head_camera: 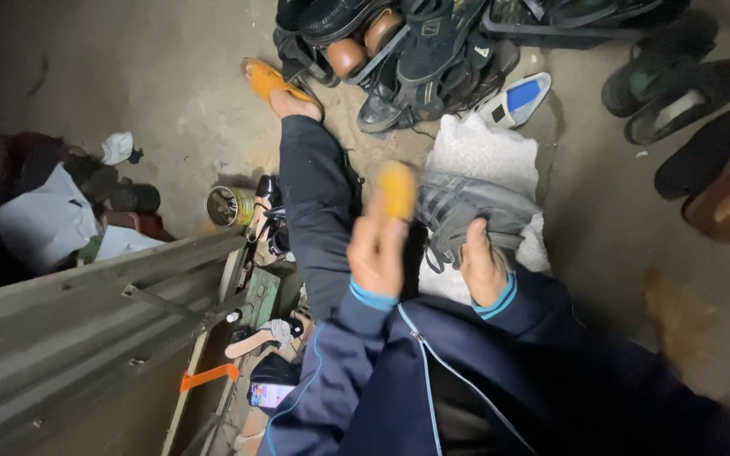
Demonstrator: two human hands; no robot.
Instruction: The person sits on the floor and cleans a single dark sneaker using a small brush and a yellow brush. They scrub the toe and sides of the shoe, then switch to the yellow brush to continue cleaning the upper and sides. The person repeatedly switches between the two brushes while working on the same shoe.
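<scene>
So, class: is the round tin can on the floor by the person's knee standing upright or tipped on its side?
Tipped on its side: the tin can lies on the floor with its round open mouth facing sideways toward the camera.

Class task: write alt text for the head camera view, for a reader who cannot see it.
Seen from above, a seated person's left hand lifts a blurred orange-yellow object while the right hand grips a grey shoe over a white cloth. A pile of dark shoes lies ahead on the concrete floor.
</scene>
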